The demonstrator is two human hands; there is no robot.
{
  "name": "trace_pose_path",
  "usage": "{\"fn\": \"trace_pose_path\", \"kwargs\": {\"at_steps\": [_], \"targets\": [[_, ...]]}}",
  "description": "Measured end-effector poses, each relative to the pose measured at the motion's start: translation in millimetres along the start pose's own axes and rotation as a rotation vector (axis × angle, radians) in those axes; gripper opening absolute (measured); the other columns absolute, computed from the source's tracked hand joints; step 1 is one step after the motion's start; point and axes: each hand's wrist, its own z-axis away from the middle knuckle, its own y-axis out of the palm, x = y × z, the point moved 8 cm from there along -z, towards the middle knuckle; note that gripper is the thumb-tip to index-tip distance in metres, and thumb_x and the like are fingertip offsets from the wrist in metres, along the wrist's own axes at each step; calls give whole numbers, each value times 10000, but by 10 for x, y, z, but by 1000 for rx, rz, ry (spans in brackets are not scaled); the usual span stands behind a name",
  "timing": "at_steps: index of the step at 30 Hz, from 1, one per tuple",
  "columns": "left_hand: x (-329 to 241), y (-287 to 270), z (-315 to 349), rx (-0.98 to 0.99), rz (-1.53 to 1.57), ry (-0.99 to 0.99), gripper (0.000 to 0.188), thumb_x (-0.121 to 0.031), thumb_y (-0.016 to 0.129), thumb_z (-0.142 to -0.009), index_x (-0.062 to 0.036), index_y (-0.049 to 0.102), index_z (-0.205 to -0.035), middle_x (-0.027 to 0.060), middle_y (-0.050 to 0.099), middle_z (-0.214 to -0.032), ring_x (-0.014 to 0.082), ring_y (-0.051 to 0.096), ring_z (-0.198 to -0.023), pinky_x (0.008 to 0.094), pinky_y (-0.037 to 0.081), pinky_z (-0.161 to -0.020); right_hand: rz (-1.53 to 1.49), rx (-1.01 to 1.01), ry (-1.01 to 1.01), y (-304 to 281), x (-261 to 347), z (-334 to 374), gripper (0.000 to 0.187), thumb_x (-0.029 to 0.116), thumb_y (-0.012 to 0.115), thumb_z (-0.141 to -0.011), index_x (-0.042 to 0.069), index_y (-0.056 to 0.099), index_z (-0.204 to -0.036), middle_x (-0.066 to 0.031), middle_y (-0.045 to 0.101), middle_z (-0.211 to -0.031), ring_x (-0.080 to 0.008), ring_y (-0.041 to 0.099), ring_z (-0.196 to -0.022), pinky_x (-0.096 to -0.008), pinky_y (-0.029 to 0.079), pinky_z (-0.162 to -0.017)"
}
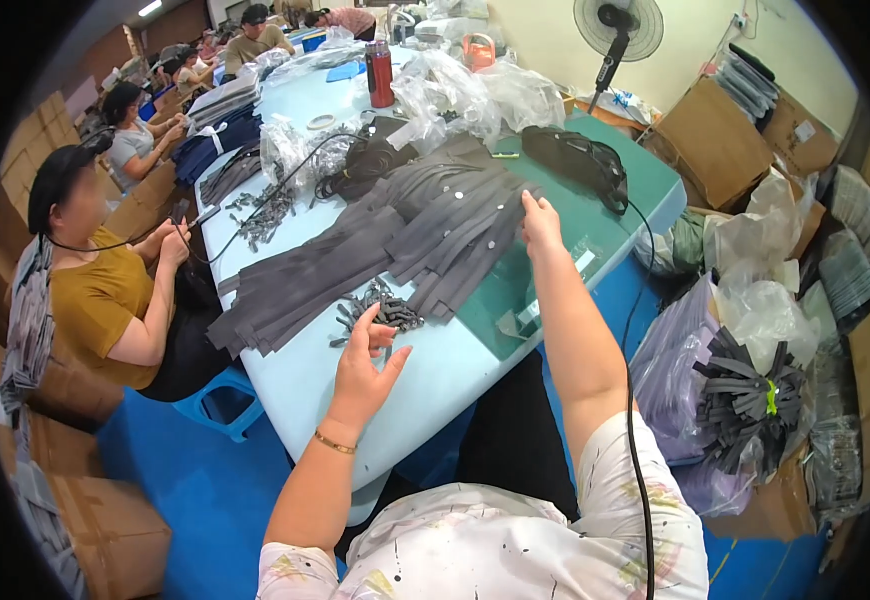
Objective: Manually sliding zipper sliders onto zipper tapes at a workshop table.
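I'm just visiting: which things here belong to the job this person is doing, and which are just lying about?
Seemingly part of the job:
- long gray strips, at the right hand
- small dark pieces, near the left hand

Apparently just around:
- red flask
- fan
- clear plastic bags
- cardboard box by the wall

Workshop for handwork: long shared table (435,385) heaped with dark grey strips (325,265); workers (105,300) lined along left edge, others (258,45) at far end; clear plastic bags (510,95) toward wall-side edge, fan (610,62) behind; beyond right corner, cardboard boxes (710,135), tied bundle of strips (745,410).
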Motion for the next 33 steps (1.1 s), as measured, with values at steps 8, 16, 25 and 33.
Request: {"fn": "trace_pose_path", "kwargs": {"at_steps": [8, 16, 25, 33], "targets": [[146, -102, 54, -66, -71, -52, 592, -135, 651, -792, -46, 359, -1299, 51, 591, -882, 146, 574, -784, 270, 467, -661, 490, -241, -129, -33, -50, -452, 406, 254, 659, -783, -65, 602, -1028, -163, 629, -955, -217, 605, -806, -308, 470, -704], [230, -292, 4, -255, -134, -34, 405, -83, 629, -779, -35, 490, -1156, 73, 572, -823, 202, 572, -744, 314, 460, -667, 647, -332, -224, -265, -238, -696, 498, 294, 660, -772, -59, 542, -1102, -219, 585, -1048, -339, 556, -998, -380, 435, -848], [490, -1398, -35, -489, -456, -206, 194, -74, 596, -788, -25, 606, -975, 122, 592, -909, 260, 585, -825, 350, 471, -746, 532, 359, -776, 882, 189, 1267, 334, 105, 671, -761, 71, 570, -1077, -123, 481, -1109, -204, 510, -962, -273, 460, -732], [857, -1238, -335, -321, -1003, -194, 281, -122, 715, -669, -61, 546, -884, 100, 524, -919, 300, 508, -918, 413, 442, -769, 398, 648, -735, 1143, -72, 2270, 229, 56, 674, -747, 93, 619, -967, -100, 469, -1140, -200, 539, -927, -272, 467, -712]]}}
